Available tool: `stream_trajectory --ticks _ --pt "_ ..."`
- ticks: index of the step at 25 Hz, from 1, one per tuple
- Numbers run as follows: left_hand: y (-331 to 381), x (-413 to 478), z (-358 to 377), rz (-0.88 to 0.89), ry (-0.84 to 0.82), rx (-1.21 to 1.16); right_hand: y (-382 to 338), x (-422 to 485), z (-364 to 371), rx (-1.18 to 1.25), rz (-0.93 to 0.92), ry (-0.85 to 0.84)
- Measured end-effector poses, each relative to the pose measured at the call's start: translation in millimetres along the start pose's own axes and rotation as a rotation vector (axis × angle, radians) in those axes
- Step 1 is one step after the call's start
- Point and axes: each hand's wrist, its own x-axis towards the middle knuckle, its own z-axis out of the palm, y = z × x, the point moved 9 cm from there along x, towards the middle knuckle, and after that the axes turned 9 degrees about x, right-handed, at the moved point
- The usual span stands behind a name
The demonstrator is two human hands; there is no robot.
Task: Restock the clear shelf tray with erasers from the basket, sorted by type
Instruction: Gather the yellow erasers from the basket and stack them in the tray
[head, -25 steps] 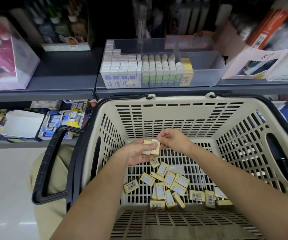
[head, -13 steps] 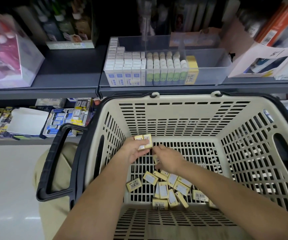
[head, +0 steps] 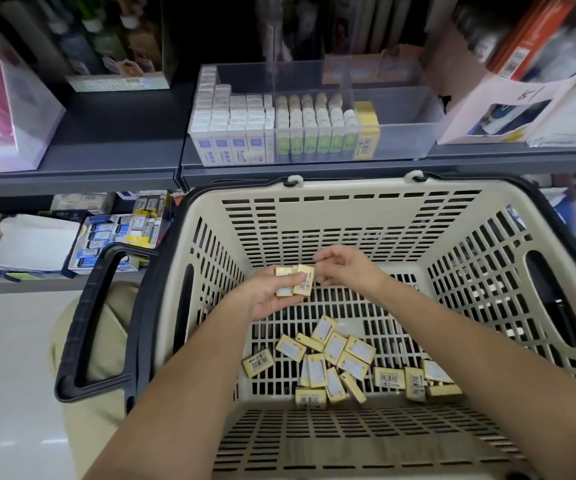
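While the left hand [head: 271, 297] pinches a few erasers [head: 296, 280], the right hand [head: 346, 269], loosely curled and empty, hangs above the loose pile [head: 335, 356] on the basket [head: 348, 189] floor.

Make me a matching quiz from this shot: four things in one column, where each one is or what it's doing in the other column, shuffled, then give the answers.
1. blue-label erasers
2. green-label erasers
3. loose yellow erasers
4. left hand

A. on the basket floor
B. left end of the clear tray
C. gripping yellow erasers
D. middle of the tray

Pairs: 1-B, 2-D, 3-A, 4-C.
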Motion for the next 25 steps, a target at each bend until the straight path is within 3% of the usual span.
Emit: stream_trajectory --ticks 5,10,15,21,25 --pt "-13.9 1.2 -11.3 -0.057 0.091 0.008 44.4 -13.8 6.9 -0.836 0.043 -0.261" --pt "-17.6 -0.3 -10.1 -0.091 0.093 0.038 68.8 -27.9 34.2 -1.164 -0.096 -0.367" --pt "-12.0 -1.0 -9.4 -0.082 0.111 0.061 42.7 -28.7 14.0 -0.938 -0.087 -0.213" --pt "-0.7 -6.0 14.3 -0.075 0.012 0.092 -23.9 -40.1 -18.9 -0.245 -0.119 -0.101" --pt "21.2 -13.5 32.5 -0.015 -0.039 0.062 -39.2 -52.9 -38.2 -0.108 -0.116 -0.024"
